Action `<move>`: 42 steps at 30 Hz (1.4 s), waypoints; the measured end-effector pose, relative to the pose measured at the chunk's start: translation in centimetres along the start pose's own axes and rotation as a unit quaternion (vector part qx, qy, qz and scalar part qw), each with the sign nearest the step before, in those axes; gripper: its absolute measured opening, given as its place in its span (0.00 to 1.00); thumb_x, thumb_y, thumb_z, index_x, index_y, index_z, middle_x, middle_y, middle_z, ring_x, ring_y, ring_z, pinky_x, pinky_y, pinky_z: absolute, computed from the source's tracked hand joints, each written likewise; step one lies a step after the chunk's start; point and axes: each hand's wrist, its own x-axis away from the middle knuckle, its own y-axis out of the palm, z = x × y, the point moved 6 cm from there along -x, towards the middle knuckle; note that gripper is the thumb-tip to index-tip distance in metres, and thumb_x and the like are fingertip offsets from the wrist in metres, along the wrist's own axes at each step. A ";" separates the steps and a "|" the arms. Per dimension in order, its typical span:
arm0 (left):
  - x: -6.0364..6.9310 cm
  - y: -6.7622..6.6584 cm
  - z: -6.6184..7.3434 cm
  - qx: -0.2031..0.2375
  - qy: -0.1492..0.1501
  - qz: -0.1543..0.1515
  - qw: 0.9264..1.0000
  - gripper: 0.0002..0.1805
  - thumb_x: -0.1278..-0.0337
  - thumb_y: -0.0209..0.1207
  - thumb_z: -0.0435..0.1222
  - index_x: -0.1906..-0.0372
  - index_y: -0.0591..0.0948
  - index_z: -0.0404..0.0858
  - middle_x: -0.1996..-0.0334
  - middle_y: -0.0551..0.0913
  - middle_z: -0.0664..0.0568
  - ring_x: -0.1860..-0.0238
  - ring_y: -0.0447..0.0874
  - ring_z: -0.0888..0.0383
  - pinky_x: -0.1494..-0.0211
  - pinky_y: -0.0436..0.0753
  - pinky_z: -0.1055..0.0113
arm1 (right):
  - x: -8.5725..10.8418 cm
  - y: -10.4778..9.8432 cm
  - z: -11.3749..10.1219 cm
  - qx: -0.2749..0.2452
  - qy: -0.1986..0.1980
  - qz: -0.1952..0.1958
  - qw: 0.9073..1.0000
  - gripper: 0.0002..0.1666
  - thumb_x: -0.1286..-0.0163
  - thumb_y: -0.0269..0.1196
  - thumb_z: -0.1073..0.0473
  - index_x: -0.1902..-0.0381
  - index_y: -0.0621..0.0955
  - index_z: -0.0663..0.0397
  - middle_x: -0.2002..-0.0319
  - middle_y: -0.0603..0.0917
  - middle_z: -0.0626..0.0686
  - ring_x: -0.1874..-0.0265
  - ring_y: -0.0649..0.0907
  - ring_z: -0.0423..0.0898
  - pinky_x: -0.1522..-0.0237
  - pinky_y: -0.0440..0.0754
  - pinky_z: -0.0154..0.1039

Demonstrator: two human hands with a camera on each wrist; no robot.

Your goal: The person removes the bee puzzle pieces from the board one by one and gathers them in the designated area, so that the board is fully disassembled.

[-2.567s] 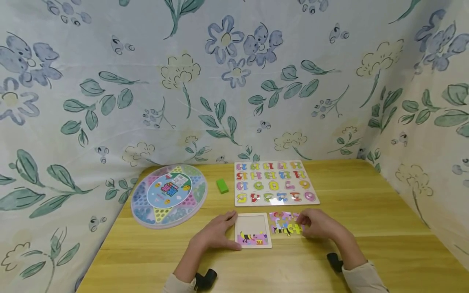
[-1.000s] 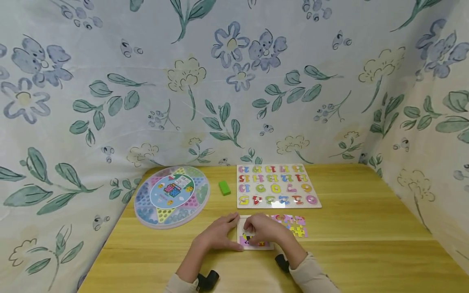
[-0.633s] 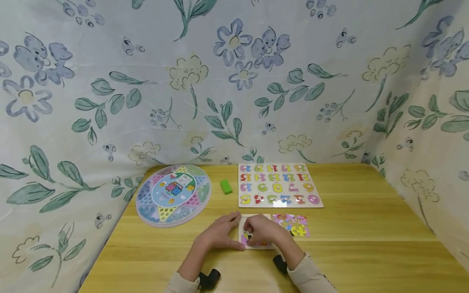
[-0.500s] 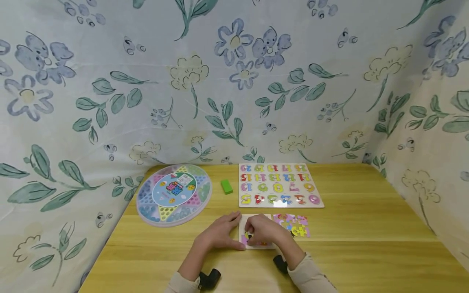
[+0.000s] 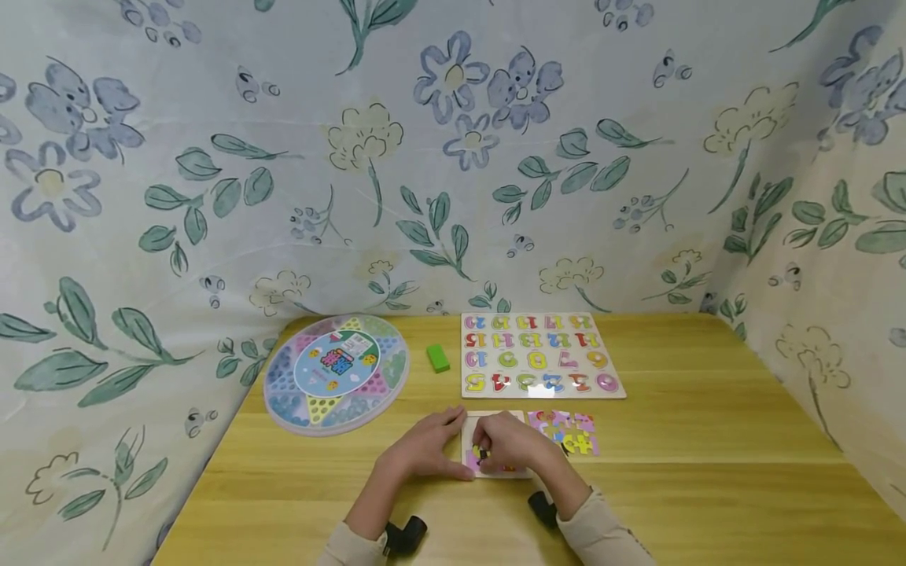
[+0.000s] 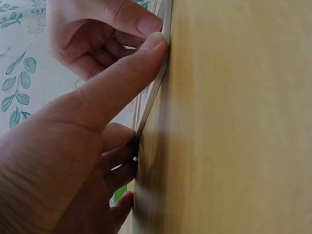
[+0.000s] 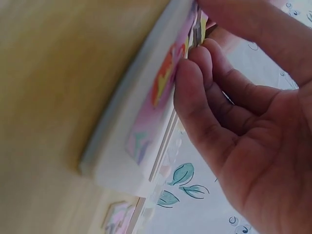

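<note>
A small square jigsaw tray [image 5: 465,440] with a pale rim lies in front of me, part of a pink and yellow picture along its near side. My left hand [image 5: 428,446] holds its left side, thumb at the near corner and fingers at the far one. Over the tray, my right hand [image 5: 513,442] has its fingers bent down to the picture. In the right wrist view, its fingertips pinch a small jigsaw piece [image 7: 197,31], mostly hidden, at the tray's surface. Loose jigsaw pieces [image 5: 582,442] lie just right of the tray.
Behind the tray lies a number puzzle board [image 5: 537,362]. A green block [image 5: 438,358] sits to its left, and a round Chinese checkers board [image 5: 336,376] is farther left. A floral cloth [image 5: 396,157] hangs at the table's back edge.
From the loose pieces on the right, my right hand has moved left onto the tray, where it has stayed for the last second. The left hand keeps its hold on the tray.
</note>
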 end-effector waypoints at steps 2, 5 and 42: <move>0.0 0.0 0.1 -0.001 0.002 0.000 1.000 0.58 0.56 0.65 0.65 0.24 0.58 0.41 0.23 0.55 0.50 0.23 0.55 0.49 0.23 0.61 0.52 | 0.1 0.0 -0.1 -0.001 -0.002 -0.002 1.000 0.16 0.53 0.76 0.66 0.67 0.81 0.54 0.73 0.79 0.45 0.74 0.73 0.37 0.71 0.74 0.30; 0.1 -0.1 0.2 -0.001 0.003 -0.001 1.000 0.58 0.57 0.66 0.65 0.24 0.58 0.40 0.23 0.56 0.50 0.24 0.56 0.48 0.23 0.61 0.52 | 0.2 0.0 -0.3 0.005 -0.005 -0.003 1.000 0.17 0.54 0.76 0.67 0.66 0.81 0.54 0.73 0.78 0.45 0.74 0.73 0.37 0.70 0.73 0.30; 0.0 -0.1 0.1 0.009 -0.006 -0.004 1.000 0.58 0.58 0.67 0.65 0.24 0.58 0.40 0.23 0.55 0.50 0.23 0.54 0.48 0.23 0.60 0.51 | 0.8 -1.0 1.0 -0.035 -0.003 -0.008 0.999 0.16 0.52 0.71 0.67 0.63 0.82 0.57 0.72 0.80 0.47 0.77 0.75 0.37 0.74 0.75 0.30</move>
